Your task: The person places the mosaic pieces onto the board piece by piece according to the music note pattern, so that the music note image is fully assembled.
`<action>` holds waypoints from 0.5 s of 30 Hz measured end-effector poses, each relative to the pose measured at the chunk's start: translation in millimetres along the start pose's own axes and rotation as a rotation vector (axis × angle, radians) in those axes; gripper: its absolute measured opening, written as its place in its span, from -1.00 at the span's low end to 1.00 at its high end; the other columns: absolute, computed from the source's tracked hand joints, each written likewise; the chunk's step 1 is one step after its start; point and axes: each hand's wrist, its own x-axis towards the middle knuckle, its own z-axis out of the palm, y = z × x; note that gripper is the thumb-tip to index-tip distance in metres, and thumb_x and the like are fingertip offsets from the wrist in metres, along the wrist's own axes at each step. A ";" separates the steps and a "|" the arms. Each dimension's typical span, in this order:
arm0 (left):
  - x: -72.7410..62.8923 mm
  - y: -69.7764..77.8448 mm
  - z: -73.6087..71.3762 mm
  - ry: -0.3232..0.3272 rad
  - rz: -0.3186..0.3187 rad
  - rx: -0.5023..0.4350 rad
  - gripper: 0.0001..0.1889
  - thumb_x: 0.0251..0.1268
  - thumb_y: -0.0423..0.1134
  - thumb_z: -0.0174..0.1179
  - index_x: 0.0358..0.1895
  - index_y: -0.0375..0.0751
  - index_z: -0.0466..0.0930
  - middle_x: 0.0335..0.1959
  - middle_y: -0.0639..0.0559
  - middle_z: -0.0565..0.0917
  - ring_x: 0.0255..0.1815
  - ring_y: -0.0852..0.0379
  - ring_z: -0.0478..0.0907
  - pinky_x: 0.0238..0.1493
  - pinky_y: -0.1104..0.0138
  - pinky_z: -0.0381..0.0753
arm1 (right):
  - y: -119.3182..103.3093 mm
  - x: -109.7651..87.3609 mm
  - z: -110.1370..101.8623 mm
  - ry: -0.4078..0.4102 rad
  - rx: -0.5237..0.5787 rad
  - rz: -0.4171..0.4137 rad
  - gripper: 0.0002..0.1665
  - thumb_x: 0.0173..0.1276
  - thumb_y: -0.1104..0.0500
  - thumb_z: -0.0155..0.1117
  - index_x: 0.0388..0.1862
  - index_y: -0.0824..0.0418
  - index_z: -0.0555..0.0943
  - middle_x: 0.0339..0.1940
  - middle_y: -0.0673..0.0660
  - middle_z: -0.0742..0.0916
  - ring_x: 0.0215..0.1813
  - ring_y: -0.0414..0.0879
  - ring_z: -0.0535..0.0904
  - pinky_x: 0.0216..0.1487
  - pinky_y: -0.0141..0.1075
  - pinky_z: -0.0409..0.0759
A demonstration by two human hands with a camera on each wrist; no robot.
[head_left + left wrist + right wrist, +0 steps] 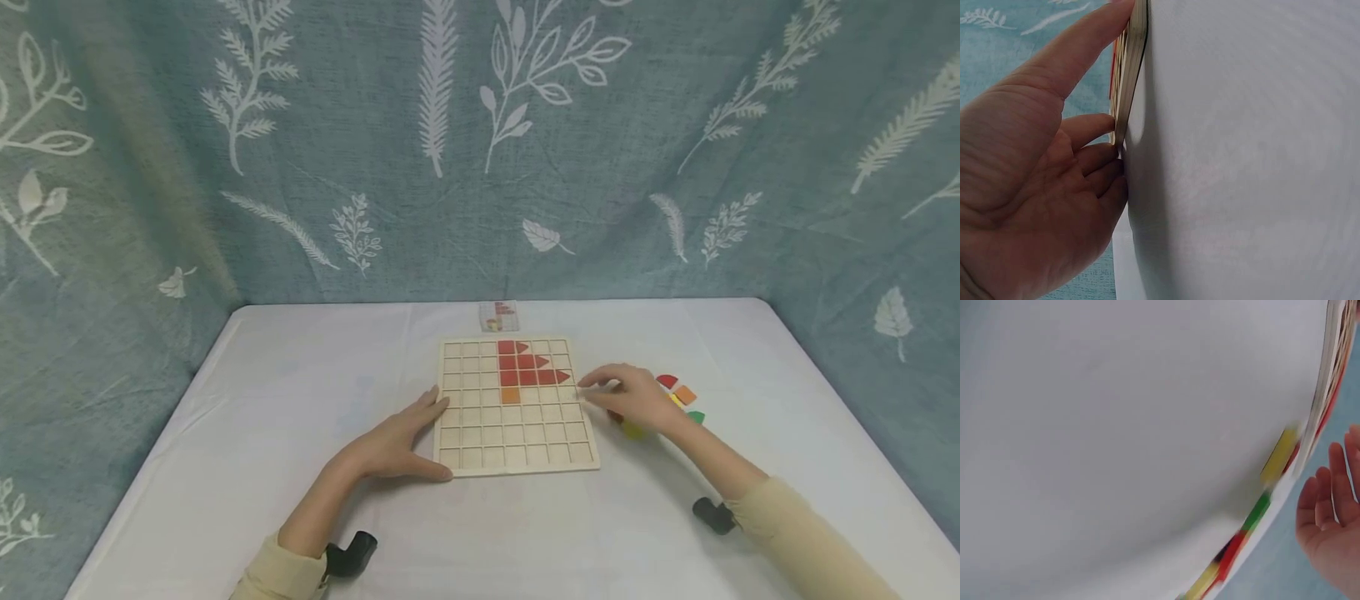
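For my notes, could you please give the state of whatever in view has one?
Gridded board: flat, partly filled
Red pieces: set in three rows
Orange square: set below them
Loose pieces: off the board, partly hidden
Card: lying beyond the board
Left hand: touching board's left edge
Right hand: by the board's right edge

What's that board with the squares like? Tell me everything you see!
The board is pale and looks wooden, with a thin rim and lines making lots of squares. It lies flat on the white cloth. Red pieces make three rows with pointed right ends, above an orange square. The left hand touches its near-left corner; whether the right hand touches its right edge isn't clear.
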 end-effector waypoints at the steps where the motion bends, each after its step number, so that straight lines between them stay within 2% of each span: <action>1: -0.3 -0.1 -0.4 0.000 0.001 0.001 0.15 -0.14 0.15 0.52 0.52 -0.24 0.11 0.57 -0.18 -0.04 0.56 -0.17 -0.10 0.46 -0.08 0.03 | 4.1 -3.6 -5.0 0.006 -0.012 0.024 -0.77 0.35 0.09 0.32 -0.04 0.06 0.72 0.06 0.16 0.67 -0.09 0.06 0.64 -0.12 -0.10 0.63; 4: -1.1 -0.4 -1.6 -0.003 0.003 0.004 0.15 -0.13 0.15 0.51 0.52 -0.24 0.10 0.57 -0.18 -0.05 0.56 -0.16 -0.10 0.46 -0.08 0.04 | 14.8 -12.8 -18.8 0.029 -0.059 0.043 -0.76 0.34 0.15 0.31 -0.03 0.12 0.71 0.08 0.18 0.68 0.04 0.13 0.60 0.01 -0.01 0.60; 7: -1.9 0.0 -2.9 -0.005 0.008 0.006 0.14 -0.12 0.14 0.51 0.52 -0.25 0.10 0.57 -0.19 -0.05 0.56 -0.18 -0.10 0.46 -0.09 0.04 | 24.5 -20.3 -28.7 0.036 -0.098 0.039 -0.74 0.32 0.23 0.31 -0.02 0.18 0.70 0.05 0.20 0.69 0.09 0.16 0.56 0.07 0.08 0.56; 15: -0.2 0.6 -2.9 -0.006 0.014 0.000 0.14 -0.12 0.13 0.52 0.52 -0.26 0.10 0.57 -0.20 -0.05 0.55 -0.19 -0.10 0.45 -0.10 0.04 | 41.6 -27.0 -37.6 0.007 -0.149 -0.033 -0.68 0.23 0.31 0.39 -0.01 0.28 0.68 -0.02 0.23 0.70 0.02 0.14 0.58 0.02 0.07 0.58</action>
